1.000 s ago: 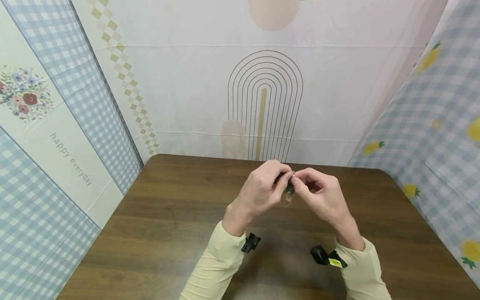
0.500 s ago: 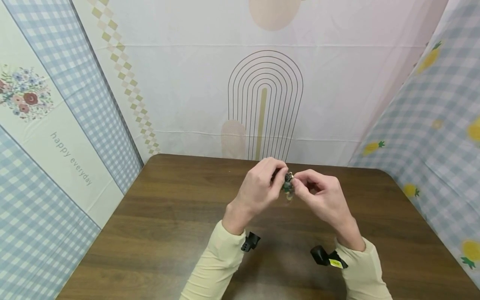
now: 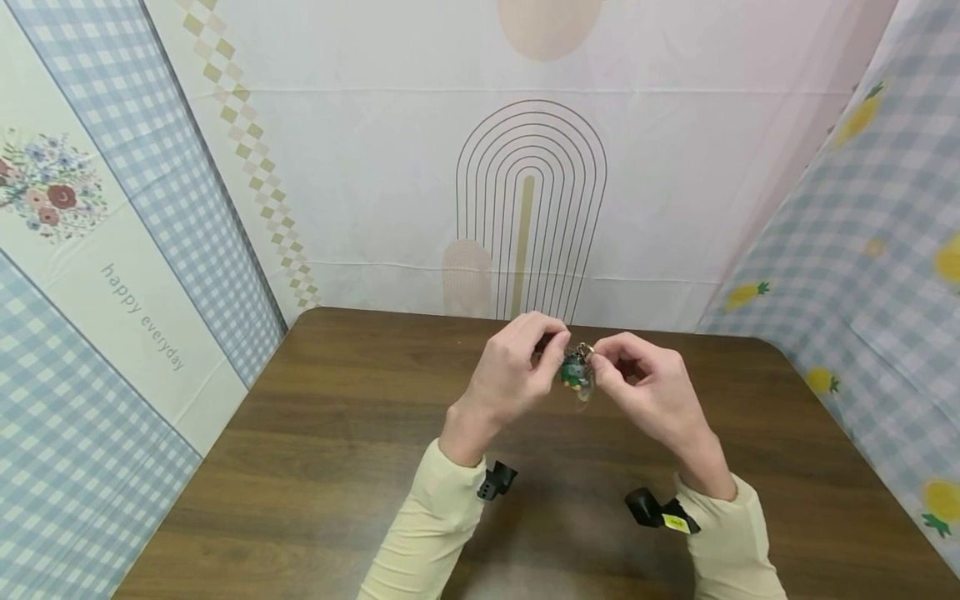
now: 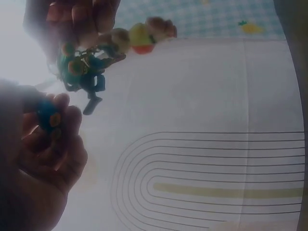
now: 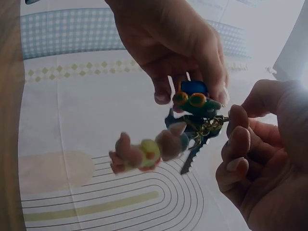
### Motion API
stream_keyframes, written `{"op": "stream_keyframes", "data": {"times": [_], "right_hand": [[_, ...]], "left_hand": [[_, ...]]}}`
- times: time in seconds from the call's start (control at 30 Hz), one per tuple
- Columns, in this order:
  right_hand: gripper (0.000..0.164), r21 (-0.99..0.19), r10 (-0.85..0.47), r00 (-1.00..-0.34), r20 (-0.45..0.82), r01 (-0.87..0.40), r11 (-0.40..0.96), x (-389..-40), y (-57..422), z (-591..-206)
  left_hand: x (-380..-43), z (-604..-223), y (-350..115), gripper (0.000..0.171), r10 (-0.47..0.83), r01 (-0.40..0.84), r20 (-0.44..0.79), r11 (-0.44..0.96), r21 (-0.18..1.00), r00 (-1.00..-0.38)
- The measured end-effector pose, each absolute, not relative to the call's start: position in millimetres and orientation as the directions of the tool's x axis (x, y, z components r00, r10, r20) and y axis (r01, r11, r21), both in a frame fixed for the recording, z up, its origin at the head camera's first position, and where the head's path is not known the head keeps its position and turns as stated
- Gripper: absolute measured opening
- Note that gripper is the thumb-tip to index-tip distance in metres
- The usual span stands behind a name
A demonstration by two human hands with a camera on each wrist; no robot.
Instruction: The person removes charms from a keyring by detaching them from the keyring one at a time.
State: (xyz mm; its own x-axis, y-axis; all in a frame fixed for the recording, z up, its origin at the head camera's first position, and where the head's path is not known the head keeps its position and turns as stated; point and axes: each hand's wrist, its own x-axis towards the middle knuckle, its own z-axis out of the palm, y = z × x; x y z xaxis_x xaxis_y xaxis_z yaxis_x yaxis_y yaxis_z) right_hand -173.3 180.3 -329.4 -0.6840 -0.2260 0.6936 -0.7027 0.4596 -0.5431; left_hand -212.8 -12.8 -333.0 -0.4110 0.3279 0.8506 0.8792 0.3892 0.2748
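Note:
Both hands hold one bunch of keys (image 3: 576, 368) up over the table. With thumb and fingers, my left hand (image 3: 504, 387) grips a blue and green charm (image 5: 195, 91) with orange round parts. Opposite it, my right hand (image 3: 654, 387) pinches the gold-coloured ring (image 5: 210, 126) of the bunch. A key (image 5: 193, 156) with a toothed blade hangs below the ring in the right wrist view. Beside it dangles a small figure charm (image 5: 150, 150), partly yellow and red and somewhat blurred. Fingers hide part of the charm in my left hand.
The brown wooden table (image 3: 337, 450) lies beneath both hands. Behind it hangs a pale printed cloth (image 3: 375, 183), with checked cloths (image 3: 885, 333) at the sides. A black camera (image 3: 497, 481) sits at my left wrist, another camera (image 3: 643, 507) at my right.
My hands have drawn slightly apart, my left hand moving a little to the left. More of the bunch, with its gold-coloured ring and green charm, shows between them.

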Motion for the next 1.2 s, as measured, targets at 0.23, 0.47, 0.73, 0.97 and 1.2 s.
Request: {"op": "stream_keyframes", "data": {"times": [0.23,0.47,0.73,0.97,1.2], "right_hand": [[0.014,-0.552,-0.224,-0.693,0.685,-0.694,0.462,-175,184,-329],[0.011,-0.573,-0.195,-0.720,0.666,-0.661,0.484,-175,185,-329],[0.012,-0.588,-0.161,-0.735,0.658,-0.636,0.500,-174,184,-328],[0.012,-0.552,-0.186,-0.710,0.679,-0.661,0.509,-178,186,-330],[0.005,-0.523,-0.220,-0.695,0.684,-0.678,0.517,-181,188,-331]], "left_hand": [[-216,-334,-20,0.009,0.323,0.876,0.839,0.361,0.319,-0.439],[-224,-335,-32,0.009,0.318,0.850,0.810,0.374,0.371,-0.493],[-232,-339,-45,0.009,0.293,0.813,0.785,0.413,0.411,-0.546],[-238,-341,-55,0.009,0.287,0.760,0.731,0.454,0.465,-0.618],[-245,-347,-68,0.011,0.283,0.696,0.659,0.488,0.526,-0.697]]}}
